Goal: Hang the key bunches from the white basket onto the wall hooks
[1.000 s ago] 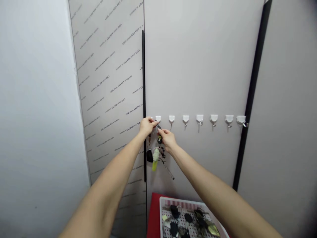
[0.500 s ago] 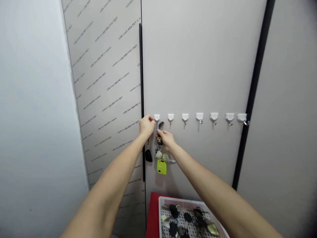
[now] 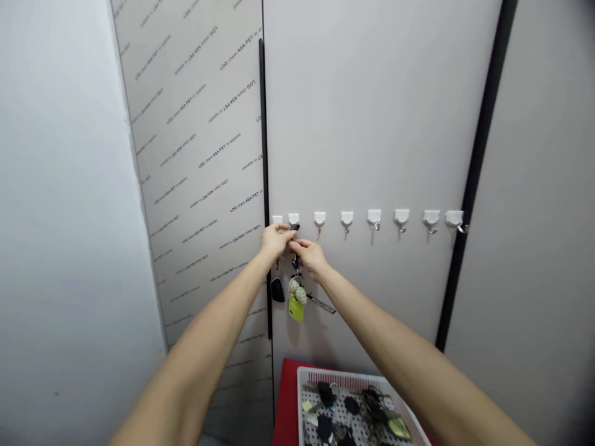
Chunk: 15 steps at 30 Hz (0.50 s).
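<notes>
My left hand (image 3: 274, 241) is closed in a pinch on the top of a black keychain strap (image 3: 294, 228), just below the second white hook (image 3: 294, 218). My right hand (image 3: 310, 256) pinches the same keychain slightly lower and to the right. From the strap hang a pale green bow (image 3: 298, 291), a yellow-green tag (image 3: 296, 310) and a narrow dark strip with lettering (image 3: 321, 303) that swings out to the right. Beside it a black key fob (image 3: 277, 290) hangs below the leftmost white hook (image 3: 277, 219). My fingers partly hide the second hook's metal end and the strap.
Several more white hooks (image 3: 347, 218) run in a row to the right across the pale door panel (image 3: 372, 111). A long black handle (image 3: 264, 136) stands at left. Below, a white basket (image 3: 344, 375) of assorted keys rests on a red surface (image 3: 287, 396).
My left fingers have moved slightly down and right onto the strap's top. The keychain has turned and shifted a little left, with the lettered strip swinging out further.
</notes>
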Available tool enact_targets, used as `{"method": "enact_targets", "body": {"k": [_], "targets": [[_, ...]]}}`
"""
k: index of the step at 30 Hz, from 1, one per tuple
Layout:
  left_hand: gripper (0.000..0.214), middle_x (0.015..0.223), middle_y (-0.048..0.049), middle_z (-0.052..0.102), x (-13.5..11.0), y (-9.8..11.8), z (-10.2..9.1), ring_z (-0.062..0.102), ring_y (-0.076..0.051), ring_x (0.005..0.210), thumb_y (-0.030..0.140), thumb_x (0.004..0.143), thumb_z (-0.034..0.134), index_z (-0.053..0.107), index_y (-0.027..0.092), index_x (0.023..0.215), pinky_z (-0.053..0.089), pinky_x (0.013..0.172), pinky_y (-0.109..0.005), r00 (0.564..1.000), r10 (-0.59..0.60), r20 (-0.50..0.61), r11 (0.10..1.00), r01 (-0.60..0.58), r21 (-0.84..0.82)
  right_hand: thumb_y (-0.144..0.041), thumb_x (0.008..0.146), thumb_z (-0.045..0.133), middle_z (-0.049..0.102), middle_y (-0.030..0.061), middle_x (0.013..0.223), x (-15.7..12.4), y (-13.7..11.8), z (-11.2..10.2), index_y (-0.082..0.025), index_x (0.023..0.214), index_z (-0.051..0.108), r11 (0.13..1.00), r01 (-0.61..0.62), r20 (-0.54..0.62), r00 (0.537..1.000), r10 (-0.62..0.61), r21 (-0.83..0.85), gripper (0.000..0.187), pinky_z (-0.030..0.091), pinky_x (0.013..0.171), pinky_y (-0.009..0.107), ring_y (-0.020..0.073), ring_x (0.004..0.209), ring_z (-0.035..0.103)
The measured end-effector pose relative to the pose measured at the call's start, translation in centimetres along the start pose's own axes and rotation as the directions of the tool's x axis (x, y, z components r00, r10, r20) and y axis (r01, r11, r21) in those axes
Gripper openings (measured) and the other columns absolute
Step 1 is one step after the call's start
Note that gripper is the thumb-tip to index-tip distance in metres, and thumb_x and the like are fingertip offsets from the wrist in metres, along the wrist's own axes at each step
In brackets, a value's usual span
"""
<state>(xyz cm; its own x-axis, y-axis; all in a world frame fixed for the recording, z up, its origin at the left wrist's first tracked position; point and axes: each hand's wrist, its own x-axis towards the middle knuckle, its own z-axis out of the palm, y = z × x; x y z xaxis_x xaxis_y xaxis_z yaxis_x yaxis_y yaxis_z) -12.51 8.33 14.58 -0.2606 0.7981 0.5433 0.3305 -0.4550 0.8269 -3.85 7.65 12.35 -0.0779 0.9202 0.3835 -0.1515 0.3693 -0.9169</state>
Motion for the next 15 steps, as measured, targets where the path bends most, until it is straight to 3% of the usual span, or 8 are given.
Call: {"method": "enact_targets", "body": {"k": [4, 10, 15], "targets": [[0.018, 0.050, 0.0025, 0.052, 0.4, -1.1, 0.5, 0.044, -0.006, 0.043, 0.023, 0.051, 0.057, 0.052, 0.013, 0.065, 0.037, 0.046, -0.018, 0.996, -0.042, -0.074, 0.996, 0.036, -0.079, -0.033, 0.045, 0.056, 0.045, -0.0055, 0.044, 0.1, 0.0, -0.1, -0.014, 0.054, 0.052, 0.999, -0.024, -0.027, 0.999, 0.023, -0.025, 0.022, 0.023, 0.040, 0.019, 0.0039, 0.040, 0.034], [0.015, 0.046, 0.0032, 0.050, 0.0, -1.7, 0.7, 0.043, -0.006, 0.043, 0.022, 0.049, 0.058, 0.052, 0.013, 0.059, 0.034, 0.044, -0.018, 0.995, -0.082, -0.061, 0.997, 0.082, -0.004, -0.034, 0.046, 0.056, 0.042, -0.0064, 0.042, -0.2, 1.1, -0.4, -0.014, 0.053, 0.050, 0.997, -0.061, -0.036, 0.998, 0.059, -0.045, 0.022, 0.023, 0.038, 0.019, 0.0028, 0.036, 0.030], [0.017, 0.051, 0.0025, 0.052, -0.5, -1.2, 0.9, 0.044, -0.006, 0.043, 0.022, 0.051, 0.056, 0.049, 0.013, 0.063, 0.034, 0.042, -0.017, 0.996, -0.060, -0.059, 0.989, 0.052, -0.139, -0.033, 0.045, 0.056, 0.045, -0.0055, 0.045, -0.1, 1.1, -0.5, -0.013, 0.056, 0.051, 0.997, 0.021, -0.044, 0.999, -0.024, -0.073, 0.023, 0.026, 0.041, 0.018, 0.0042, 0.041, 0.034]]}}
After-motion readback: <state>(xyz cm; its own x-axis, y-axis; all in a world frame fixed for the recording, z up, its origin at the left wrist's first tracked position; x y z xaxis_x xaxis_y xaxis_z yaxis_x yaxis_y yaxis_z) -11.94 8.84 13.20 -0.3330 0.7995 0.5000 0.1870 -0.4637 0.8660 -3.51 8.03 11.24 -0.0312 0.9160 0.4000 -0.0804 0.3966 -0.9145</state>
